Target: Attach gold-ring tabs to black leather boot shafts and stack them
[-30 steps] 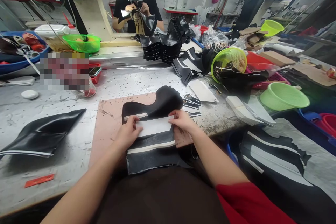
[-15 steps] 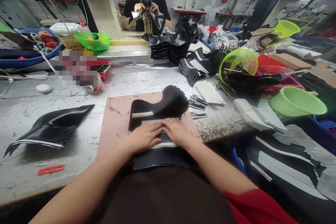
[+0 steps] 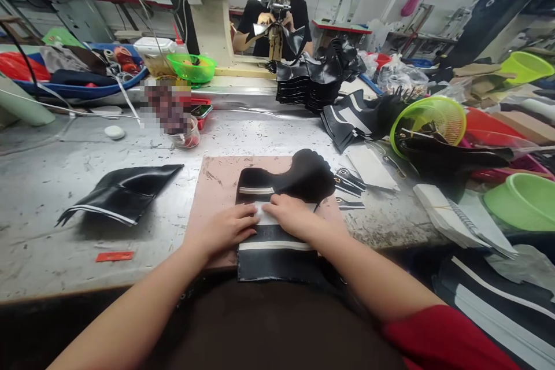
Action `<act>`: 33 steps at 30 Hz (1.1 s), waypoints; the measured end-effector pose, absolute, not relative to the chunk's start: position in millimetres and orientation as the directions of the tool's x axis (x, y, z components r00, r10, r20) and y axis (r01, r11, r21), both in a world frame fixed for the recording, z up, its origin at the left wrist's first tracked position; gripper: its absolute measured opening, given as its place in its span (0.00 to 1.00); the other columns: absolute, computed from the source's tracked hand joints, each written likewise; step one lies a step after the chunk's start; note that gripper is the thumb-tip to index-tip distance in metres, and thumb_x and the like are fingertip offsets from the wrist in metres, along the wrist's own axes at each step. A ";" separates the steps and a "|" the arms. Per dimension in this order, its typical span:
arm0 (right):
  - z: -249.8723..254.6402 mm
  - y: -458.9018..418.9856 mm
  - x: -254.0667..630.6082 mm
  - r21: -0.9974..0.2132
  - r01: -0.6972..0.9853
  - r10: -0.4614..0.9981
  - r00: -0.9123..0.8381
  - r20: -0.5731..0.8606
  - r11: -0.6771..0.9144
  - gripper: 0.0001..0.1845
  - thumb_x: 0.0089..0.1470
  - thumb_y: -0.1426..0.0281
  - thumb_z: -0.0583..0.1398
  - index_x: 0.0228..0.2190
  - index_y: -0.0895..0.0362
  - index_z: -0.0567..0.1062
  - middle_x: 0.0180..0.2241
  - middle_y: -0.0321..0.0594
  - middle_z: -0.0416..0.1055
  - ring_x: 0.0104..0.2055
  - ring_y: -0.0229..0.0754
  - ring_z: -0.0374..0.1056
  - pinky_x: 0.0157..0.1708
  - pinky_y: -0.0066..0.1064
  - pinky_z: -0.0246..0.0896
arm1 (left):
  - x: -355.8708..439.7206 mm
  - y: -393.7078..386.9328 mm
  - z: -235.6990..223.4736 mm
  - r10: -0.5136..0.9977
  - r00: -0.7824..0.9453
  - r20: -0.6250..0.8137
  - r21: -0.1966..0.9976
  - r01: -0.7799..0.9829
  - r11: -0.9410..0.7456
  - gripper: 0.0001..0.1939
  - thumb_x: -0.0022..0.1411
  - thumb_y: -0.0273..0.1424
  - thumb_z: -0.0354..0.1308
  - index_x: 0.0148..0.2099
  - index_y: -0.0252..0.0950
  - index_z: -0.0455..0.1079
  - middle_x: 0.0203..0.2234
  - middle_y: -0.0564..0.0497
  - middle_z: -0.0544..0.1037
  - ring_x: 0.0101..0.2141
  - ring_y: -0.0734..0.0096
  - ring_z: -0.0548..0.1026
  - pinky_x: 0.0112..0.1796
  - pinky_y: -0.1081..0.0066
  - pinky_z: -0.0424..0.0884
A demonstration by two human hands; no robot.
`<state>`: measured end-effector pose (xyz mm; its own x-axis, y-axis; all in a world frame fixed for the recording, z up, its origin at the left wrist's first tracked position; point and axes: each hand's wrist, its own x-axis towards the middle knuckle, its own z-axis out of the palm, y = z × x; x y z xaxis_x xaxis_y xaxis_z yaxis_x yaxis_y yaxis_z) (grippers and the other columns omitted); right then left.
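A black leather-like piece (image 3: 277,266) with white and grey strips lies across a pink board (image 3: 210,185) and toward my body. Its far end has a scalloped edge. My left hand (image 3: 225,225) rests on the left edge of the piece, fingers stretched out over the pale middle strip. From the other side, my right hand (image 3: 292,217) lies palm down across the same strip, its fingers extended and holding nothing I can see. A small gap shows the strip between the fingertips. Beside the board on the left sits a folded glossy black piece (image 3: 125,188) with a white edge.
Small black tabs with gold fittings (image 3: 349,182) lie right of the board. Behind are stacked black pieces (image 3: 307,87), and a yellow-green basket (image 3: 451,115) stands to the right. An orange-red strip (image 3: 114,256) lies left. Another person (image 3: 255,32) works at a sewing machine (image 3: 212,17).
My hands, which touched at the fingertips, have parted: the left slid outward and the right lies over the strip. The camera view has turned left.
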<state>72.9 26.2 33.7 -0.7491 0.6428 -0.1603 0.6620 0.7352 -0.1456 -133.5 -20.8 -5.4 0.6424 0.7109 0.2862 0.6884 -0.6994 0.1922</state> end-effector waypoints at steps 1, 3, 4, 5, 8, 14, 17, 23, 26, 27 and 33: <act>30.6 28.0 65.0 -0.157 0.642 0.626 -0.767 -0.143 0.751 0.16 0.57 0.73 0.50 0.45 0.53 0.69 0.39 0.42 0.67 0.38 0.42 0.62 0.30 0.28 0.53 | -132.9 -21.9 -5.6 0.719 0.632 0.289 0.216 0.688 -0.692 0.13 0.62 0.33 0.48 0.43 0.37 0.70 0.46 0.45 0.72 0.45 0.66 0.71 0.45 0.68 0.70; 24.4 29.7 54.7 -0.175 0.626 0.619 -0.779 -0.099 0.760 0.17 0.56 0.74 0.51 0.47 0.53 0.68 0.39 0.42 0.67 0.39 0.42 0.61 0.31 0.28 0.53 | -132.5 -23.7 -5.2 0.732 0.622 0.279 0.255 0.687 -0.681 0.11 0.61 0.33 0.48 0.40 0.36 0.71 0.45 0.45 0.71 0.44 0.67 0.70 0.44 0.68 0.70; 22.7 30.0 52.5 -0.188 0.627 0.624 -0.777 -0.083 0.756 0.17 0.56 0.74 0.51 0.47 0.53 0.68 0.39 0.42 0.67 0.39 0.43 0.62 0.32 0.28 0.53 | -132.7 -24.4 -4.8 0.738 0.618 0.271 0.265 0.689 -0.674 0.11 0.61 0.33 0.49 0.40 0.36 0.71 0.44 0.45 0.71 0.44 0.67 0.70 0.44 0.68 0.70; 22.4 30.2 52.0 -0.201 0.631 0.630 -0.773 -0.074 0.749 0.16 0.55 0.74 0.51 0.45 0.54 0.70 0.39 0.42 0.67 0.39 0.43 0.62 0.32 0.29 0.54 | -133.0 -25.0 -4.5 0.745 0.613 0.263 0.270 0.695 -0.667 0.11 0.61 0.34 0.49 0.40 0.36 0.71 0.43 0.44 0.71 0.43 0.67 0.70 0.43 0.68 0.70; 27.9 32.2 54.6 -0.225 0.633 0.632 -0.770 -0.086 0.741 0.12 0.53 0.75 0.52 0.35 0.54 0.74 0.36 0.39 0.68 0.36 0.41 0.63 0.30 0.28 0.54 | -134.2 -26.5 -4.4 0.764 0.598 0.244 0.267 0.716 -0.645 0.12 0.61 0.34 0.49 0.42 0.37 0.70 0.39 0.44 0.69 0.40 0.67 0.70 0.40 0.68 0.70; 32.1 39.1 46.4 -0.226 0.626 0.636 -0.771 -0.036 0.746 0.14 0.50 0.75 0.53 0.40 0.56 0.71 0.36 0.42 0.70 0.35 0.42 0.65 0.31 0.30 0.57 | -134.0 -27.9 -5.0 0.772 0.592 0.229 0.263 0.726 -0.635 0.12 0.61 0.35 0.49 0.39 0.36 0.71 0.37 0.44 0.68 0.37 0.67 0.69 0.37 0.70 0.70; 26.1 38.8 44.0 -0.238 0.553 0.573 -0.820 0.017 0.799 0.09 0.52 0.74 0.52 0.32 0.57 0.72 0.39 0.44 0.69 0.38 0.43 0.64 0.37 0.33 0.58 | -133.7 -27.1 -4.5 0.759 0.602 0.248 0.232 0.723 -0.650 0.11 0.60 0.35 0.50 0.36 0.35 0.71 0.41 0.43 0.69 0.40 0.64 0.68 0.40 0.66 0.69; 13.6 19.1 103.0 -0.711 0.428 0.707 -0.693 0.138 0.558 0.05 0.52 0.72 0.49 0.30 0.55 0.64 0.28 0.36 0.67 0.31 0.37 0.64 0.39 0.34 0.61 | -134.9 -24.6 -1.9 0.715 0.653 0.249 0.238 0.674 -0.699 0.09 0.61 0.33 0.50 0.34 0.36 0.69 0.44 0.48 0.73 0.45 0.64 0.67 0.44 0.66 0.68; 14.8 2.5 159.2 -0.790 0.505 0.897 -0.425 0.122 0.347 0.08 0.53 0.65 0.47 0.27 0.54 0.62 0.25 0.35 0.62 0.28 0.38 0.62 0.32 0.33 0.61 | -136.1 -23.9 -2.3 0.724 0.642 0.252 0.251 0.680 -0.689 0.09 0.62 0.33 0.49 0.33 0.37 0.68 0.45 0.49 0.73 0.46 0.65 0.67 0.44 0.67 0.68; 17.8 -2.9 177.6 -0.794 0.535 0.914 -0.402 0.062 0.289 0.09 0.52 0.64 0.48 0.27 0.54 0.63 0.25 0.35 0.62 0.28 0.39 0.61 0.31 0.32 0.60 | -136.4 -23.5 -2.9 0.727 0.640 0.249 0.251 0.683 -0.687 0.09 0.62 0.34 0.49 0.33 0.37 0.68 0.45 0.49 0.73 0.46 0.65 0.67 0.44 0.67 0.68; 42.9 -6.9 219.7 -0.630 0.774 0.689 -0.490 -0.533 0.063 0.08 0.41 0.65 0.60 0.27 0.56 0.72 0.25 0.36 0.69 0.26 0.39 0.64 0.27 0.29 0.60 | -134.8 -22.6 -5.3 0.794 0.574 0.200 0.211 0.766 -0.607 0.06 0.58 0.34 0.53 0.33 0.37 0.67 0.53 0.47 0.66 0.50 0.59 0.64 0.48 0.60 0.64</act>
